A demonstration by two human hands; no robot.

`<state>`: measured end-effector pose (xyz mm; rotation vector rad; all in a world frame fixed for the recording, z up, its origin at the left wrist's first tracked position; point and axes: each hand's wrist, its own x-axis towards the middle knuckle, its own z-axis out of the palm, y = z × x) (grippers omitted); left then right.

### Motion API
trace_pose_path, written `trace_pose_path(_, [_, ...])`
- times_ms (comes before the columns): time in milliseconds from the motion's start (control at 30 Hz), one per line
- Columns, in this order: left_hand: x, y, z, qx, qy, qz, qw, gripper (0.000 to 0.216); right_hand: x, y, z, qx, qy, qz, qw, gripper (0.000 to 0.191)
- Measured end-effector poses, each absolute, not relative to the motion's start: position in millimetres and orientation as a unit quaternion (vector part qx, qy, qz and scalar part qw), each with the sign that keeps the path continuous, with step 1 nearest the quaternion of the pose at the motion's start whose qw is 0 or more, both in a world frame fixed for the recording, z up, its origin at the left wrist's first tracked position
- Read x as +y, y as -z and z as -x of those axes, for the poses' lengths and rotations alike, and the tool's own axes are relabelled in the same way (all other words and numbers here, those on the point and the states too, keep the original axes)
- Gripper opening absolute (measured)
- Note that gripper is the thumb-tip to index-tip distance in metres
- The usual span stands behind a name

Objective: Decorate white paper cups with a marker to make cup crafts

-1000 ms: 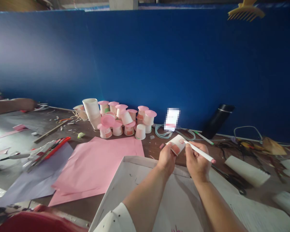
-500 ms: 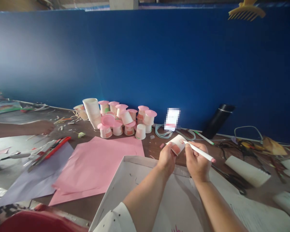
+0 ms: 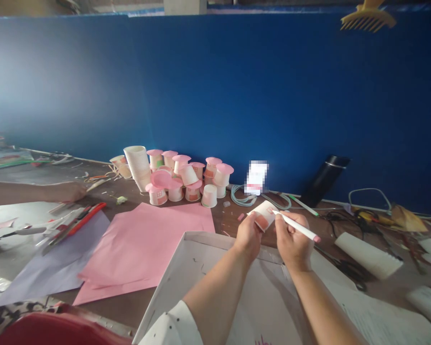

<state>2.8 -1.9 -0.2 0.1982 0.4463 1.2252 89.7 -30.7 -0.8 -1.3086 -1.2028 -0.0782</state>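
Small white paper cup with a reddish patch (image 3: 264, 216) is up over the brown desk (image 3: 227, 221), pinched on its side in our left hand (image 3: 249, 235). Our right hand (image 3: 293, 243) closes around a white pen with a pink cap (image 3: 297, 227), tip touching the cup. Far right, a black cylindrical flask (image 3: 325, 179) leans against the blue wall (image 3: 237, 96).

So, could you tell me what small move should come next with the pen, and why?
Probably a short stroke of the pen across the paper cup: the tip rests on its side beside the reddish patch, the right hand grips the pen as for writing, and the left hand holds the cup tilted.
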Motion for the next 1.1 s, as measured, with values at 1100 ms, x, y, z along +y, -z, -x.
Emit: trace_pose_path(1100, [-0.8,3.8,-2.3,0.185,-0.567,-0.122,0.793,0.011,-31.6,2.0,-89.6,-0.533,0.022,0.577,0.618,0.021])
